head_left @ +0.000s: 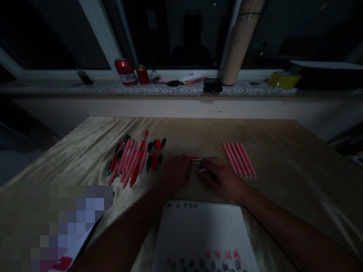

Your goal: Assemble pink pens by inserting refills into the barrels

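My left hand [178,170] and my right hand [219,174] meet above the table, fingers closed around a thin pen [196,160] with a pale, shiny section between them. A pink length [193,156] shows at the left fingertips. A small pale pink spot lies by the right fingertips; whether it is a pen part or a nail is unclear. Left of my hands lies a loose pile of pink pens [129,160], with red and black pens [155,153] among and beside them. To the right, several pink pens [239,158] lie in a neat slanted row.
A lined notebook [204,226] with red and dark marks lies in front of me, between my forearms. The cloth-covered table [283,151] reaches the wall. On the windowsill [176,90] stand a red can [125,71], a red jar [142,74], a cardboard tube [241,45] and yellow tape [283,80].
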{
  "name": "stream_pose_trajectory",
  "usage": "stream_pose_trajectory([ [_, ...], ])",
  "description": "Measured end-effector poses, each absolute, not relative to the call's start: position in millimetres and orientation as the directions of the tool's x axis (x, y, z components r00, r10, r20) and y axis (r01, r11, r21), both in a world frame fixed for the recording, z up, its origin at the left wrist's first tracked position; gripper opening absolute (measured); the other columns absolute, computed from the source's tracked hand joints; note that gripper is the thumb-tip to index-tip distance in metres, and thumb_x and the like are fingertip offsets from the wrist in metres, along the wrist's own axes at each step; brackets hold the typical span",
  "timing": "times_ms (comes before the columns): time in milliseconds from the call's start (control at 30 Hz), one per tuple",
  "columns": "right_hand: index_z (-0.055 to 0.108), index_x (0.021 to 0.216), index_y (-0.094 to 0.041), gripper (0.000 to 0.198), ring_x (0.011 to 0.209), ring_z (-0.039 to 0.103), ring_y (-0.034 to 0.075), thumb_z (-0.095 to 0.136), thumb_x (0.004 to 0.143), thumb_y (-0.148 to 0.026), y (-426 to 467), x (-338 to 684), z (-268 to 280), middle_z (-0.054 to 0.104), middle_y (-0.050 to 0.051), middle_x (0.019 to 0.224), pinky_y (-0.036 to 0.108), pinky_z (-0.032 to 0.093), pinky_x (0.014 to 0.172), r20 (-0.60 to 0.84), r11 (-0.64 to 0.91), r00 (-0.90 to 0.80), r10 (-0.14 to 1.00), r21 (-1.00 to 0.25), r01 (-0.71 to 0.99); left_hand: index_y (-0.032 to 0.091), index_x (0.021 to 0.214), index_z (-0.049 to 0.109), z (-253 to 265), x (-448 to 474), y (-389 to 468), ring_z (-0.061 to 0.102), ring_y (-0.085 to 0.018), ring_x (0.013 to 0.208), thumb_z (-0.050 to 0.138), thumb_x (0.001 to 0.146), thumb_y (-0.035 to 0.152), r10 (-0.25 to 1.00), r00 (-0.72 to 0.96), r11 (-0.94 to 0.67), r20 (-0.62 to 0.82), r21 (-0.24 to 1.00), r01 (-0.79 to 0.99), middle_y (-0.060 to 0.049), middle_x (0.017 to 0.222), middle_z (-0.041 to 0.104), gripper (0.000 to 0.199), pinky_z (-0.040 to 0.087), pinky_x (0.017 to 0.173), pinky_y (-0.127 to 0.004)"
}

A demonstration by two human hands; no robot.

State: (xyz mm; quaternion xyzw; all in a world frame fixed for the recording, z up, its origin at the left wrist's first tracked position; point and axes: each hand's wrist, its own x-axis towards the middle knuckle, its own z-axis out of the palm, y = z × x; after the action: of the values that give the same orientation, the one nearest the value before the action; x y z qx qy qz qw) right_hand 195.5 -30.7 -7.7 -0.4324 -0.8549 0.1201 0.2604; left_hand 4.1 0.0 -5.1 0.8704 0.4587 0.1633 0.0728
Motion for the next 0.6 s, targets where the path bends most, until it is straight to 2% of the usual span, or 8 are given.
stream_pose_trajectory([
  [400,0.061,0.105,-0.018,0.023,0.101,0.054,0.021,0.048,0.088,-0.027,-30.9,196.3,-9.1,0.060,0.010,0.108,0.038,0.044,0.088,0.365,0.608,-0.487,0.793,-0.438,0.662,0.022,0.118,0.055,-6.6,2.4,0.6,0.059,-0.015,0.094,0.036,0.093,0.024,0.820,0.524,-0.572,0.229,0.341,0.746,-0.005,0.102,0.063,0.031,0.044,0.085,-0.029],
  [600,0.061,0.106,-0.017,0.024,0.104,0.052,0.021,0.048,0.089,-0.027,-30.1,196.3,-7.6,0.059,0.010,0.110,0.038,0.043,0.091,0.341,0.600,-0.494,0.800,-0.443,0.666,0.022,0.116,0.055,-7.4,1.4,1.6,0.059,-0.016,0.091,0.037,0.093,0.025,0.815,0.527,-0.579,0.241,0.325,0.747,-0.004,0.100,0.063,0.030,0.045,0.082,-0.031],
])
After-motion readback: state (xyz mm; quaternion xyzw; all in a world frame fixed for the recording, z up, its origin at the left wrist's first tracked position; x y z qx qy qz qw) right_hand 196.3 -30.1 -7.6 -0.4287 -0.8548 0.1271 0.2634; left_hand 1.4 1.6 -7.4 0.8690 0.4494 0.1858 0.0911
